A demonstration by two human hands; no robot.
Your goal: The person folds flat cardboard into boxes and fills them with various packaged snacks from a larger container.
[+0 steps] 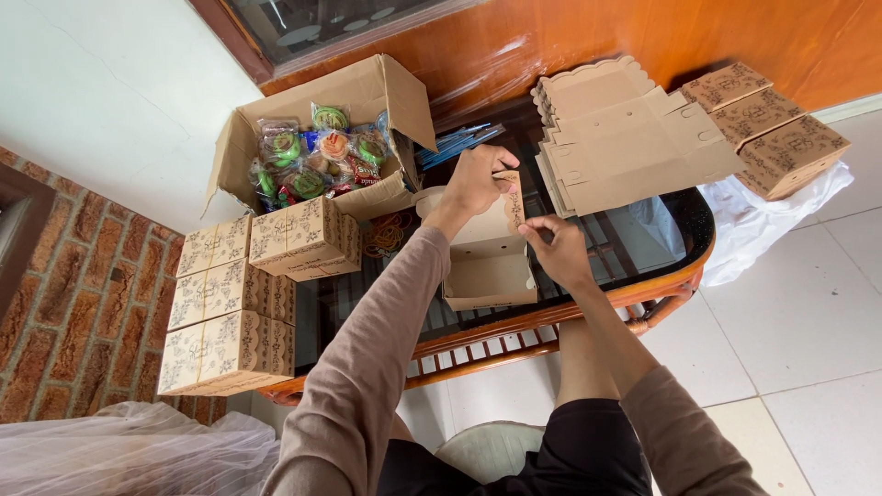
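My left hand (475, 181) pinches printed flap of half-folded kraft box (487, 262), which sits on glass table (684, 216) before me. Right hand (558, 248) grips flap's lower edge. Best approach, I judge: steady base, press along crease, tuck tab squarely. Flat blanks (625, 138) lie beyond.

box I folded (487, 262): matt brown cardboard | my table (684, 216): glossy glass top, polished wooden rim | snack packets (317, 156): shiny plastic | wall at table's left edge (64, 303): rough brick
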